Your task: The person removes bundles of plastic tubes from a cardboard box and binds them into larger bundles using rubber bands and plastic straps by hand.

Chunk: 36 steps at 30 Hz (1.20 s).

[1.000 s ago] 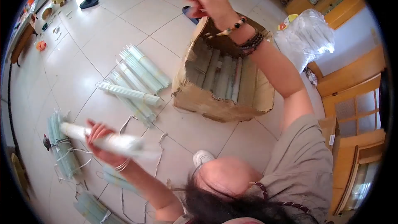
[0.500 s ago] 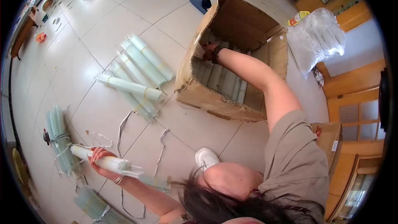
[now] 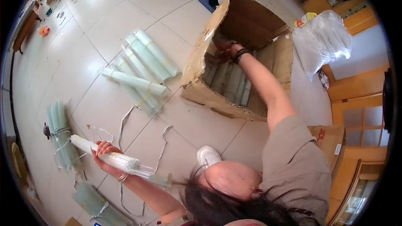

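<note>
My left hand (image 3: 106,157) is wrapped round a bundle of thin white rods (image 3: 121,162), held at a slant above the floor at the lower left. Inside the open cardboard box (image 3: 228,109), my right hand (image 3: 228,50) reaches down near the box's left inner wall. Its fingers are dark and blurred, so whether they hold anything is hidden. Rolled bundles (image 3: 228,84) lie side by side in the box beneath that hand. Left of the box, several pale green rod bundles (image 3: 146,58) lie on the tiles, one across others.
Tied bundles (image 3: 60,136) lie at the far left, with another (image 3: 98,205) at the lower left. Loose white string (image 3: 162,146) trails over the floor. A dark slipper (image 3: 207,1) is behind the box, and a clear plastic bag (image 3: 324,42) stands to its right.
My right hand has come down from above the box into it, then shifted slightly right. My left hand still grips the white bundle, now lower than a second ago.
</note>
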Tool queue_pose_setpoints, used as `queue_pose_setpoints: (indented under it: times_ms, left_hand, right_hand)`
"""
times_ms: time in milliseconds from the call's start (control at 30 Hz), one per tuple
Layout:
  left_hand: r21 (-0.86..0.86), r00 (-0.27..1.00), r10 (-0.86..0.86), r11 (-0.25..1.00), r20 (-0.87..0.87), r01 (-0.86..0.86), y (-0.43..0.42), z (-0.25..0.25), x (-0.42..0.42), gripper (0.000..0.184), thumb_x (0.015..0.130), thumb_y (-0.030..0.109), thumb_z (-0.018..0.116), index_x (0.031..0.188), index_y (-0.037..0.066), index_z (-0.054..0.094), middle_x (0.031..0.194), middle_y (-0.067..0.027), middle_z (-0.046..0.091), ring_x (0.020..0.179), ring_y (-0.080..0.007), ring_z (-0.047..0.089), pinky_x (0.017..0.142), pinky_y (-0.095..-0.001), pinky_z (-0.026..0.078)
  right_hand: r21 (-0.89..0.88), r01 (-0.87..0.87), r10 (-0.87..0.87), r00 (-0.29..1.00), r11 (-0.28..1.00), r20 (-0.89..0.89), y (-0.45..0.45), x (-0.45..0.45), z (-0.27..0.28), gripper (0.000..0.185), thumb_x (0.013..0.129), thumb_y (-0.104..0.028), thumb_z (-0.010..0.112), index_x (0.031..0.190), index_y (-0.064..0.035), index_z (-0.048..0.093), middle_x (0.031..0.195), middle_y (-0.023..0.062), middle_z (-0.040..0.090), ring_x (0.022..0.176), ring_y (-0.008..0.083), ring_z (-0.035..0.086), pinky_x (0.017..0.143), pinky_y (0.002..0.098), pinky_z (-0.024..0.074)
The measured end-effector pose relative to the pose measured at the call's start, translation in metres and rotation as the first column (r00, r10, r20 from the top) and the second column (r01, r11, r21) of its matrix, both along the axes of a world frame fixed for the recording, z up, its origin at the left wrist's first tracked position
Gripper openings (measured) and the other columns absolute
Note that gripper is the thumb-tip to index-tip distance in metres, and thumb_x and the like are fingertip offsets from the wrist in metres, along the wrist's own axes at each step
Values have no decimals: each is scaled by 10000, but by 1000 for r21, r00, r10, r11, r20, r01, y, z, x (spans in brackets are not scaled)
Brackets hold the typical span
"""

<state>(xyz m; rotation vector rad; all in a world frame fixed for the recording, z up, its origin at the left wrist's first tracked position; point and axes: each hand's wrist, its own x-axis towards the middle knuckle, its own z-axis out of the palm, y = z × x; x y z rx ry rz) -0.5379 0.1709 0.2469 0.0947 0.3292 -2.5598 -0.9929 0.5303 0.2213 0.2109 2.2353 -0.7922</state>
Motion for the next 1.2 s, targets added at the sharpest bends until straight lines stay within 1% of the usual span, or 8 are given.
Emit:
queue_pose_setpoints:
  times_ms: [67, 233, 333, 367, 533, 967, 1100, 1200]
  left_hand:
    - [-32, 999, 17, 999, 41, -16, -2, -10, 13, 246, 898, 72, 625, 1108, -1, 517, 832, -16, 529, 772, -116, 565, 737, -281, 509]
    - [-192, 967, 145, 976, 209, -105, 4, -36, 30, 225, 935, 108, 584, 1117, -1, 508, 860, -24, 531, 772, -124, 562, 749, -301, 521]
    - [-173, 959, 173, 976, 226, -135, 9, -29, 22, 207, 962, 135, 560, 1101, -7, 503, 853, -29, 517, 751, -111, 545, 712, -287, 537]
    - [-164, 963, 158, 979, 220, -123, 10, -27, 19, 209, 961, 133, 560, 1103, -7, 499, 855, -31, 517, 750, -111, 544, 711, -288, 536]
    - [-137, 981, 105, 987, 161, -83, 15, -19, 4, 226, 957, 124, 564, 1120, -6, 477, 860, -39, 519, 742, -114, 537, 708, -292, 533]
    - [-182, 959, 140, 979, 245, -96, 21, -17, -7, 214, 967, 150, 556, 1107, 3, 488, 830, -36, 495, 697, -116, 487, 647, -263, 498]
    - [-113, 978, 97, 991, 183, -77, 17, -6, 7, 226, 969, 161, 559, 1118, 8, 486, 819, -29, 480, 699, -113, 481, 650, -262, 490]
    - [-257, 934, 113, 966, 339, -23, 10, -13, 31, 241, 967, 161, 560, 1143, 15, 484, 820, -22, 476, 702, -112, 479, 662, -261, 483]
  right_hand:
    - [-151, 274, -267, 962, 950, 63, 0, 7, 13, 478, 927, -414, 567, 1297, -111, 584, 1364, 103, 555, 1167, 257, 557, 946, 377, 471]
    - [161, -198, 237, 930, 967, -279, -50, 10, -17, 532, 943, -450, 538, 1335, -91, 559, 1350, 123, 571, 1180, 263, 559, 949, 387, 471]
    - [564, -622, 810, 564, 543, -158, -40, -9, -35, 527, 934, -434, 562, 1306, -61, 575, 1272, 137, 611, 1109, 273, 590, 916, 395, 488]
    - [608, -656, 866, 488, 446, -109, -33, -18, -42, 518, 934, -424, 561, 1305, -62, 577, 1272, 135, 611, 1110, 271, 589, 918, 394, 486]
    - [550, -598, 765, 633, 583, -123, -9, -18, -42, 476, 932, -374, 559, 1296, -69, 586, 1270, 126, 614, 1118, 261, 584, 932, 388, 478]
    - [643, -649, 865, 501, 406, -41, -68, 32, -76, 384, 929, -244, 555, 1274, -84, 610, 1264, 101, 621, 1137, 236, 572, 966, 373, 456]
    - [580, -680, 864, 495, 448, -88, -48, 17, -41, 364, 928, -204, 553, 1267, -89, 618, 1262, 94, 623, 1143, 229, 568, 977, 368, 450]
    - [490, -685, 829, 533, 539, -168, -21, 0, 7, 352, 927, -174, 552, 1262, -93, 623, 1261, 88, 625, 1147, 223, 565, 985, 365, 445]
